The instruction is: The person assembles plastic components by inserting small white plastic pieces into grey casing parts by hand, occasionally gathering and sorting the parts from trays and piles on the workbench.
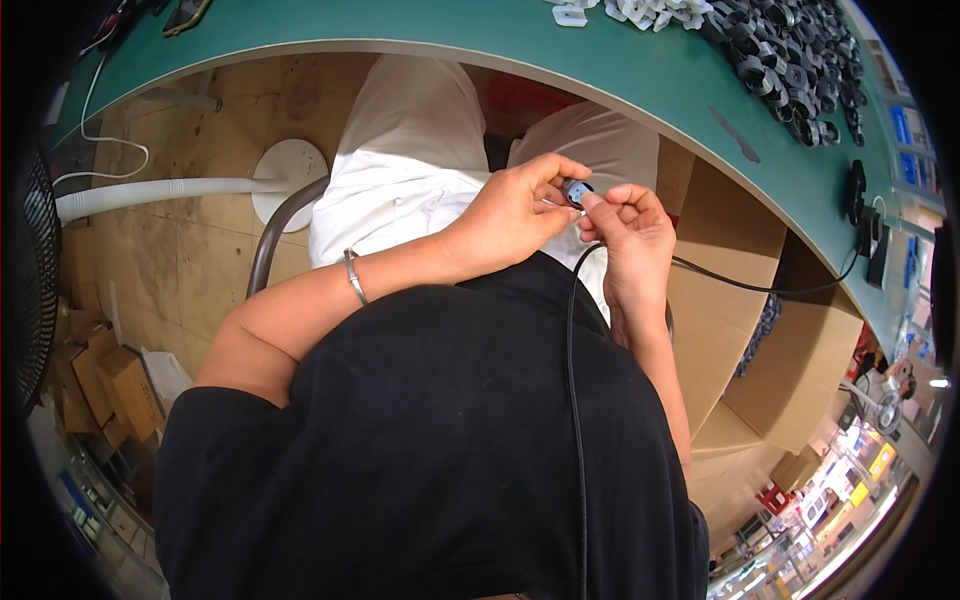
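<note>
Left hand (515, 212) first, in the head view: bare, it reaches across from the person's left with a thin silver-coloured metal bangle (355, 277) round the wrist. Its thumb and fingers close narrowly round a small, dark, rounded part with a pale bluish-grey face (577, 192). That part is held up over the lap, between the two hands and short of the table's near edge.

Right hand (638, 235) comes up from below with the fingers curled and the thumb tip pressed against the lower right side of the small part; whether its fingers grip the part as well, I cannot tell. One thin black cable (571, 330) runs from beside this hand down over the black short-sleeved shirt (430, 430). Another stretch of black cable (780, 291) bends from the far side of the wrist toward the table; whether the two join is hidden.

Beneath the hands are white trousers (390, 195). Beyond them curves a green table top with a pale edge (430, 22), bearing a heap of small black and dark grey ring-like parts (790, 65) at the right and, beside it, a cluster of small white pieces (660, 12). An open brown cardboard box (725, 290) stands below the table, to the right of the right hand. Brown cartons (110, 385) lie on the left, near a black fan grille (32, 280).
</note>
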`<state>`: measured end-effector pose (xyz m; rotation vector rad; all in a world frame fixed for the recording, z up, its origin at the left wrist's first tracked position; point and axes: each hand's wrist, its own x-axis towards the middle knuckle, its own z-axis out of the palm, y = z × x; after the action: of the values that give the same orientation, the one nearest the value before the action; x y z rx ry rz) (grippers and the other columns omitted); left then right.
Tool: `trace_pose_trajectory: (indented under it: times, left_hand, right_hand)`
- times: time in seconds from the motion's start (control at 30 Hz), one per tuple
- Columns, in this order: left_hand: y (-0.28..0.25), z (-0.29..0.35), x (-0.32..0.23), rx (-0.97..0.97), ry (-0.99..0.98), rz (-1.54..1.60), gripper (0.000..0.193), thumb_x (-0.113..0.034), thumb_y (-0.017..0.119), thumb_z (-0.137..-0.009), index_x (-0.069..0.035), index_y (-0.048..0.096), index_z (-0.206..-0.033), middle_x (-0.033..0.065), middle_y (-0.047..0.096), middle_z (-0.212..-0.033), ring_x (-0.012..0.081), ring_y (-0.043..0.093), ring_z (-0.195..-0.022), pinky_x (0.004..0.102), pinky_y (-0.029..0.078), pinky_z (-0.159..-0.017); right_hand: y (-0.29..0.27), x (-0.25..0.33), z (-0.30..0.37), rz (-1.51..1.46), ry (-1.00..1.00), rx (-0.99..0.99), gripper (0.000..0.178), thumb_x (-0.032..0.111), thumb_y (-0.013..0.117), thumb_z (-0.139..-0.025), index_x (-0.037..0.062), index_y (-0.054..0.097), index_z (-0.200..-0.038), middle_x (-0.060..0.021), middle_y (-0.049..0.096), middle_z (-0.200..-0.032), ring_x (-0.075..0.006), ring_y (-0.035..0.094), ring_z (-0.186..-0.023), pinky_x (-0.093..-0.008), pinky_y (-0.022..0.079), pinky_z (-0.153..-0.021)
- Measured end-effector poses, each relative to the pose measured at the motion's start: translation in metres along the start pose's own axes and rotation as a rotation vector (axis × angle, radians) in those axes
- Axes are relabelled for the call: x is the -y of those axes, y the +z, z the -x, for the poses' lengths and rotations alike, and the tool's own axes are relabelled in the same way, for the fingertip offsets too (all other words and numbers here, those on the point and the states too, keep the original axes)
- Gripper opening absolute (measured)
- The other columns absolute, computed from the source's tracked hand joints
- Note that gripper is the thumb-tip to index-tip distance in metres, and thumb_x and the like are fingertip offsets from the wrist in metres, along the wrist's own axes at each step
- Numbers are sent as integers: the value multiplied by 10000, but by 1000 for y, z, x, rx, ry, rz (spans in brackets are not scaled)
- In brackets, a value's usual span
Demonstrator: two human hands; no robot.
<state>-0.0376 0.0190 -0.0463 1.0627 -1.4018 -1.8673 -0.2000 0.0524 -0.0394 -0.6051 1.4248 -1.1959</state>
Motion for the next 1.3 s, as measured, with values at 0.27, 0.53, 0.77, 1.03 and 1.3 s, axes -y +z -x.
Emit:
trace_pose_trajectory:
  times: [0.27, 0.53, 0.77, 1.03, 1.3]
  left_hand:
    - [-1, -2, 5, -14, -14, 31, 313, -4, 604, -908, 22, 542, -1214, 46, 608, -981, 72, 596, -903, 238, 507, -819]
    - [1, 0, 2, -25, -108, 140, 300, 3, 600, -906, 36, 533, -1197, 63, 615, -1004, 96, 624, -941, 238, 513, -828]
    - [5, 3, 7, -39, -67, 67, 320, 4, 591, -925, 19, 534, -1239, 47, 586, -1078, 64, 600, -930, 229, 500, -844]
    - [0, -2, 5, -64, -291, 353, 292, -151, 503, -1023, 37, 531, -1245, 91, 599, -1136, 153, 645, -1043, 252, 523, -895]
    - [3, -2, 13, -51, -265, 229, 285, -189, 478, -1044, 34, 540, -1210, 106, 614, -1111, 178, 669, -987, 279, 546, -897]
  right_hand:
    - [-3, -7, -3, 560, -263, 13, 247, -13, 710, -859, -23, 584, -1071, -61, 654, -894, -91, 616, -735, -230, 521, -618]
    - [-13, -9, -7, -23, 236, 163, 248, 80, 666, -909, -22, 635, -1133, -66, 665, -918, -113, 609, -740, -231, 519, -700]
    - [-2, -24, -2, -55, 65, 56, 212, 28, 652, -872, -12, 663, -1079, -21, 648, -881, -74, 540, -705, -203, 441, -668]
    - [-14, -14, -7, 343, -96, 176, 168, 67, 670, -910, -32, 677, -1045, -52, 686, -933, -75, 614, -777, -228, 490, -691]
    - [-14, -18, -5, 867, -453, 223, 151, 80, 685, -896, -27, 672, -1003, -41, 684, -880, -93, 625, -732, -274, 514, -659]
